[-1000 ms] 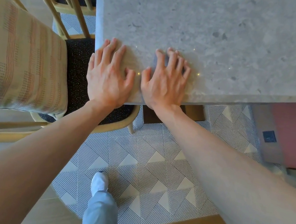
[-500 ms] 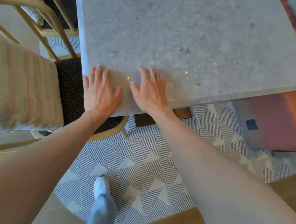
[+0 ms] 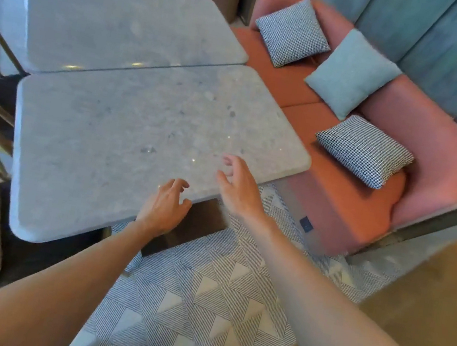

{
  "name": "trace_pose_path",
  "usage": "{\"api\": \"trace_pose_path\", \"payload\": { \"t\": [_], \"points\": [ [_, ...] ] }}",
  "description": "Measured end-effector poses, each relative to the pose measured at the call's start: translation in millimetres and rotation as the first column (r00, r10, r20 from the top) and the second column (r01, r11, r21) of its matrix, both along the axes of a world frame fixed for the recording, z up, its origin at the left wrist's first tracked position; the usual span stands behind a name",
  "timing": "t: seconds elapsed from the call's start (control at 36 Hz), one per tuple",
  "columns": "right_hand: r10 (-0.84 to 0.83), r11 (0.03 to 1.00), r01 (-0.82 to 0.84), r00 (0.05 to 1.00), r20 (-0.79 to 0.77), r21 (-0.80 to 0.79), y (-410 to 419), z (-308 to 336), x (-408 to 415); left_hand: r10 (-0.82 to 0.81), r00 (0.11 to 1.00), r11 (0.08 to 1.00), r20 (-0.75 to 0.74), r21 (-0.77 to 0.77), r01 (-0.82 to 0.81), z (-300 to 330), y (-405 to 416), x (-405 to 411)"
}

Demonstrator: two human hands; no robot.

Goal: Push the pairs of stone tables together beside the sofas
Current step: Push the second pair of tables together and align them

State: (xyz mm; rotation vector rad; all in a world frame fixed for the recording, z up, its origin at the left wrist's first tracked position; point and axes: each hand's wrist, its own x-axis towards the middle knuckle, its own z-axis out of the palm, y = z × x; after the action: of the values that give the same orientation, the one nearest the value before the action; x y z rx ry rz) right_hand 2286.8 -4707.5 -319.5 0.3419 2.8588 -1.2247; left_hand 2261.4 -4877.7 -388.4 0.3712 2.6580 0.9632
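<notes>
Both hands (image 3: 199,198) loose-fingered over near stone table (image 3: 125,138), sofa (image 3: 371,171) beside.

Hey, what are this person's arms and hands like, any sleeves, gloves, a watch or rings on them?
Both forearms are bare right down to the frame's bottom edge, so no sleeves show. The left hand and right hand wear no gloves, and neither wrist carries a watch or band. No rings are visible, though the picture is slightly blurred.
</notes>
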Motion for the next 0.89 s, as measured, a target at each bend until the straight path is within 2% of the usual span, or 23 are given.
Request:
{"api": "trace_pose_path", "payload": {
  "t": [0.25, 0.42, 0.64, 0.78, 0.83, 0.89],
  "points": [
    [-0.06, 0.997, 0.055, 0.992, 0.111, 0.047, 174.9, 14.1, 34.9, 0.083, 0.996, 0.994, 0.016, -0.077, -0.081, 14.0, 117.6, 20.8],
    [-0.06, 0.998, 0.057, 0.991, 0.122, 0.024, 240.3, 16.2, 28.9, 0.114, 0.993, 0.992, 0.004, -0.051, -0.114, 17.7, 177.0, -1.2],
    [0.019, 0.996, -0.032, 0.989, 0.146, 0.085, 314.1, 2.9, -23.1, 0.208, 0.978, 0.977, 0.0, 0.042, -0.208, -2.4, 264.0, -65.6],
    [0.133, 0.976, -0.16, 0.975, 0.176, 0.145, 361.3, -20.2, -68.9, 0.333, 0.943, 0.941, 0.027, 0.06, -0.334, -32.9, 308.4, -114.3],
    [0.171, 0.969, -0.2, 0.967, 0.187, 0.148, 377.5, -30.4, -83.0, 0.381, 0.924, 0.924, 0.021, 0.033, -0.382, -48.7, 321.5, -121.2],
    [0.173, 0.971, -0.202, 0.964, 0.204, 0.129, 392.7, -43.0, -94.9, 0.356, 0.934, 0.934, 0.036, -0.022, -0.355, -65.4, 334.0, -123.4]
  ]
}}
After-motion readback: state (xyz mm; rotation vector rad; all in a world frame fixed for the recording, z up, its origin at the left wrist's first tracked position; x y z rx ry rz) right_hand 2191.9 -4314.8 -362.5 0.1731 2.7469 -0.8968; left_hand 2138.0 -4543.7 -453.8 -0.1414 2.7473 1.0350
